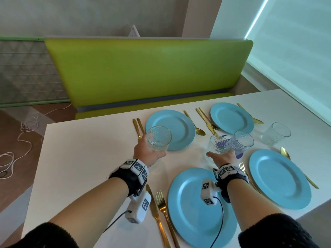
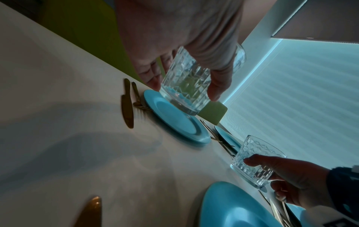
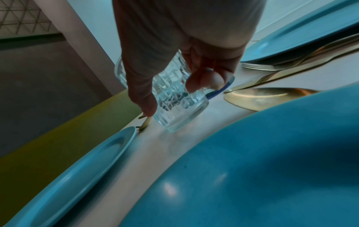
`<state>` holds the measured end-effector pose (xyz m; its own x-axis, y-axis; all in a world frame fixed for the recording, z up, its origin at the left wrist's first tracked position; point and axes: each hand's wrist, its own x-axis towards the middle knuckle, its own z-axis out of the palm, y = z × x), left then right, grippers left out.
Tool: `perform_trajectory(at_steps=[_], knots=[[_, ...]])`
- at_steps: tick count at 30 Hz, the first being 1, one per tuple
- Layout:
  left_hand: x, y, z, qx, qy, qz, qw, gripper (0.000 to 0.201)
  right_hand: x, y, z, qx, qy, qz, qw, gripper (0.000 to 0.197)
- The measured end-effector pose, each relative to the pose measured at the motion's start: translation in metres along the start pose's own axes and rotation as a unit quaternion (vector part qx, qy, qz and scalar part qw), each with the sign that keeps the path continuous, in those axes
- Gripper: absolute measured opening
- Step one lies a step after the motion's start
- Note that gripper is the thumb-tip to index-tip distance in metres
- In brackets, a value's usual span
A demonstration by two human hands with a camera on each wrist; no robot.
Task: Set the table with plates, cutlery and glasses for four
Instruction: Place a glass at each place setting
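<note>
My left hand grips a clear patterned glass held above the near edge of the far-left blue plate; the left wrist view shows this glass off the table, over that plate. My right hand grips a second glass near the table's middle, beyond the near blue plate. The right wrist view shows thumb and fingers round that glass, tilted just above the table. Two more glasses stand free: one beside the right hand, one farther right.
A white table carries two more blue plates, with gold knives, forks and spoons laid beside every plate. A green bench runs behind the table. White cables lie on the floor at the left.
</note>
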<state>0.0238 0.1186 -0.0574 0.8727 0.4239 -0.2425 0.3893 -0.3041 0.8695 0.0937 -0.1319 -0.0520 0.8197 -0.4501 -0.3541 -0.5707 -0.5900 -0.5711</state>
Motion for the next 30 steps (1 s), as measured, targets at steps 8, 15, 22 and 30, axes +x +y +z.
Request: perform_trajectory(at_steps=[8, 15, 22, 30], knots=[[-0.001, 0.000, 0.002, 0.005, 0.001, 0.001, 1.000, 0.090, 0.004, 0.003, 0.006, 0.015, 0.006, 0.002, 1.000, 0.095], [-0.004, 0.000, 0.002, 0.000, 0.001, 0.001, 1.000, 0.089, 0.010, 0.007, 0.009, 0.023, 0.004, 0.013, 1.000, 0.094], [-0.010, 0.001, -0.003, 0.006, 0.000, 0.001, 1.000, 0.086, 0.014, 0.008, 0.013, 0.023, 0.006, 0.020, 1.000, 0.103], [-0.017, 0.001, -0.008, 0.013, 0.003, 0.003, 1.000, 0.083, 0.019, 0.007, 0.013, 0.014, -0.006, 0.024, 1.000, 0.109]])
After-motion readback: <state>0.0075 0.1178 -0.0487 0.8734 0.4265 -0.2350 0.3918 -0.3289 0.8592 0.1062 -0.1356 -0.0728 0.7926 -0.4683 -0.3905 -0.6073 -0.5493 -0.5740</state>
